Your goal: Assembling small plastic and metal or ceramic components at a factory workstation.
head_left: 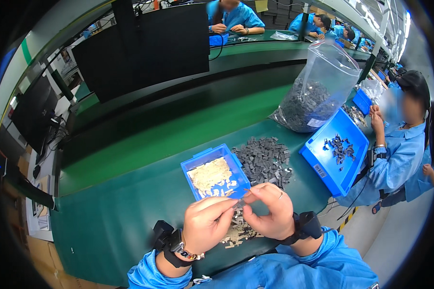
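Observation:
Both hands meet over the front of the green table, fingertips nearly touching. My left hand [208,222] is closed in a pinch, and whatever sits between its fingers is too small to name. My right hand [271,212] also pinches at a tiny piece I cannot make out. Just beyond them is a small blue bin [197,160] holding many flat cream-coloured pieces [210,175]. Right of the bin lies a loose heap of small dark grey rectangular pieces [264,159]. Beneath my hands, partly hidden, spreads a pile of mixed cream and dark pieces [240,230].
A large clear zip bag [309,98] full of dark pieces stands at the back right. Beside it, a bigger blue tray [318,156] with dark pieces overhangs the table's right edge, near a co-worker [395,144]. A black panel [145,53] rises at the back; a monitor [34,113] stands left.

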{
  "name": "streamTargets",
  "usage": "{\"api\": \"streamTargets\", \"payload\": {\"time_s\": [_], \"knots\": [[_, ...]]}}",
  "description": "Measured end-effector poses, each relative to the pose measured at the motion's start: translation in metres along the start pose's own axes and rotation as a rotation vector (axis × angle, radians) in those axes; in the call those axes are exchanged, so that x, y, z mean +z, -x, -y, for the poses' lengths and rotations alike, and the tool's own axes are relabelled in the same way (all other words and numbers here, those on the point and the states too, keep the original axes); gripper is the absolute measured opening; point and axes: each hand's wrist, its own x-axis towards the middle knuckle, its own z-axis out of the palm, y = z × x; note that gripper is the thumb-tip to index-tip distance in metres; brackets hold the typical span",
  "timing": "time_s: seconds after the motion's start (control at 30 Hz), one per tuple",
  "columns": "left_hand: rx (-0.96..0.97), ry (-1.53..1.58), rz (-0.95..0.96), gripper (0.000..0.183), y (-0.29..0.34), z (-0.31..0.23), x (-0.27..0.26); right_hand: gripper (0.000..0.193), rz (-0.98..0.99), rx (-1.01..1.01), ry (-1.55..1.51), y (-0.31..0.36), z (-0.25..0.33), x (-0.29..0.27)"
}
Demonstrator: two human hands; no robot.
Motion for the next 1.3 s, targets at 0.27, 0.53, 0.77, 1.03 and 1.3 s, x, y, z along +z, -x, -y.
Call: {"api": "streamTargets", "payload": {"time_s": [0.27,0.53,0.77,1.03,1.3], "knots": [[0.178,-0.183,-0.049,0.019,-0.006,0.011,-0.01,0.008,0.145,0.735,-0.787,-0.003,-0.001,-0.008],[0.217,-0.234,-0.018,0.022,-0.005,0.011,-0.009,0.007,0.204,0.785,-0.684,-0.01,-0.003,-0.005],[0.227,-0.24,-0.027,0.022,-0.003,0.012,-0.008,0.008,0.211,0.754,-0.626,-0.012,-0.001,-0.003],[0.215,-0.255,-0.023,0.022,-0.003,0.014,-0.007,0.005,0.27,0.765,-0.569,-0.012,-0.006,-0.002],[0.243,-0.211,-0.033,0.018,-0.008,0.011,-0.007,0.004,0.211,0.979,-0.963,-0.015,-0.011,-0.009]]}}
